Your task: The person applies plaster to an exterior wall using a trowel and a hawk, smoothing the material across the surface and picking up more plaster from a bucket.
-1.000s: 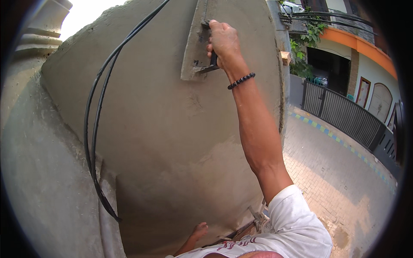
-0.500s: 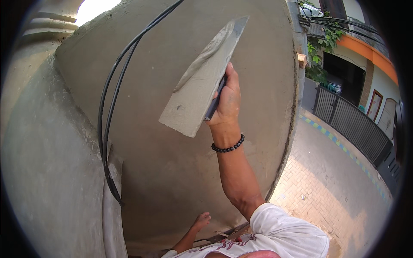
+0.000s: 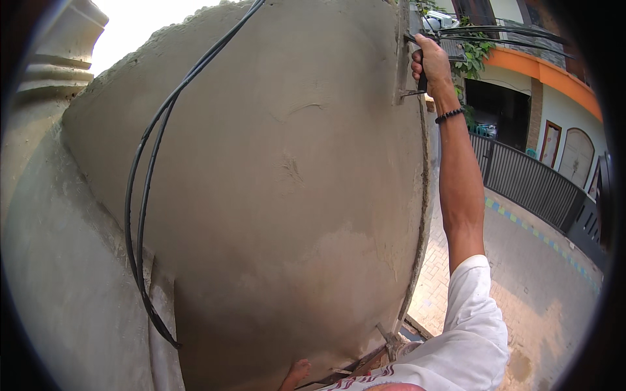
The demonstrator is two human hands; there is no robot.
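Observation:
In my right hand (image 3: 432, 62) is the dark handle of a plastering trowel (image 3: 402, 65), its fingers wrapped round it. The arm is stretched far up. The narrow blade, seen almost edge-on, lies against the grey wet-looking plastered wall (image 3: 261, 195) at its upper right edge. Low in the picture is my left hand (image 3: 300, 369), small and near the bottom of the wall. Its fingers look loosely bent and slightly apart, and no tool shows in it. A rough raised smear (image 3: 291, 169) of mortar marks the middle of the wall.
Two black cables (image 3: 145, 195) loop down in front of the wall on the left, beside a smooth grey column (image 3: 59, 260). Wooden pieces (image 3: 385, 335) lie at the wall's foot. Beyond its right edge are a paved street (image 3: 528, 274) and a dark gate (image 3: 528, 182).
My right hand has moved up and right, carrying the trowel from the wall's middle to its edge. The mortar on the blade no longer shows. My left hand sits lower in view.

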